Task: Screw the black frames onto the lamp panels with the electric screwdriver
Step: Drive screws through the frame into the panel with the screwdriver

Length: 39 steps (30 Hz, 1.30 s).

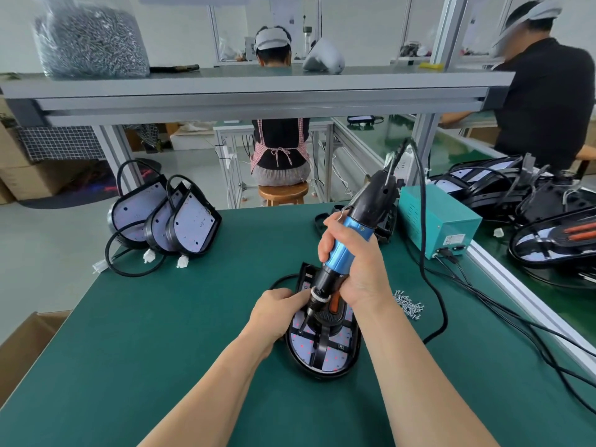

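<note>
Head view only. Green table mat (161,317), near edge at bottom of frame. Lamp panel (338,358) lies flat at centre of mat, just in front of the person, pale face up, dotted with small red marks. Black frame (320,348) sits on top of it, its bar running down the middle. Right hand (354,269) wrapped tight around the blue grip of the electric screwdriver (371,201), all fingers curled round it. Tool tilted, top leaning away and to the right, bit down on the left part of the panel beside the frame. Left hand (274,309) on the panel's left rim, fingers curled in and holding it, fingertips just beside the tool's chuck. Loose screws (408,304) in a small heap on the mat just right of the right wrist. Black cable (432,285) runs from the tool's top down past a teal power box (438,221). Three lamps (180,221) lean together at far left of mat. Bag of screws (90,40) on the shelf (258,91) above. Stack of dark lamp housings (548,221) at far right. One person (280,146) seated on a stool beyond, back turned.
</note>
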Each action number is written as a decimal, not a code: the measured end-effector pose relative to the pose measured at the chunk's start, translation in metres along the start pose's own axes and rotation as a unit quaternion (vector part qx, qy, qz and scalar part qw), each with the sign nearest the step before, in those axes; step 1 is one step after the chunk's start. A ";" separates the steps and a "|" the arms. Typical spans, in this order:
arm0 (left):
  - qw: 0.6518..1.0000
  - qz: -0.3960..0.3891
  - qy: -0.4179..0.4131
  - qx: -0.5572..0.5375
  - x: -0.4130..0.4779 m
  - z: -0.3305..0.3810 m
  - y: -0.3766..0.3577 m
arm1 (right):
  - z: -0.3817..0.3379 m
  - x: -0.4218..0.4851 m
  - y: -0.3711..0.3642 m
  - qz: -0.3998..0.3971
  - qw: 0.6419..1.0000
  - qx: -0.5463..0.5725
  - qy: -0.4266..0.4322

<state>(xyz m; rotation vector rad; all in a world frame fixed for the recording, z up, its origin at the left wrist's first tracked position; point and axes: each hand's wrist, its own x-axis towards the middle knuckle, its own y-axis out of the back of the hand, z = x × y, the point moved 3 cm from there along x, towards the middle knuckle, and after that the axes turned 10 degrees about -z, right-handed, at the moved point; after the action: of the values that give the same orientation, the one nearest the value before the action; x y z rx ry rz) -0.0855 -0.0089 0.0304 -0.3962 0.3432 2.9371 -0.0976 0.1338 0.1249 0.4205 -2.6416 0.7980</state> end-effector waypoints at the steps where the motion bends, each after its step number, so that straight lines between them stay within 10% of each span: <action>1: 1.000 0.000 0.000 0.000 0.000 0.000 0.000 | 0.000 0.001 0.003 0.006 1.000 0.006 0.001; 14: 0.999 0.040 0.001 0.033 -0.003 0.004 -0.002 | 0.000 -0.006 -0.011 0.006 0.997 -0.070 0.019; 26: 0.995 0.060 -0.056 0.064 -0.028 -0.012 0.004 | -0.001 -0.018 0.009 0.342 0.938 -0.052 0.021; 39: 0.969 0.144 -0.127 0.158 -0.049 0.005 -0.003 | -0.020 -0.031 0.014 0.404 0.913 -0.028 0.052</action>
<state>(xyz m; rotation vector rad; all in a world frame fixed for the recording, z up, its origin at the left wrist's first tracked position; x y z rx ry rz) -0.0394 -0.0107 0.0478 0.0823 0.8814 3.0757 -0.0703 0.1620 0.1208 -0.7704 -2.6907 0.9157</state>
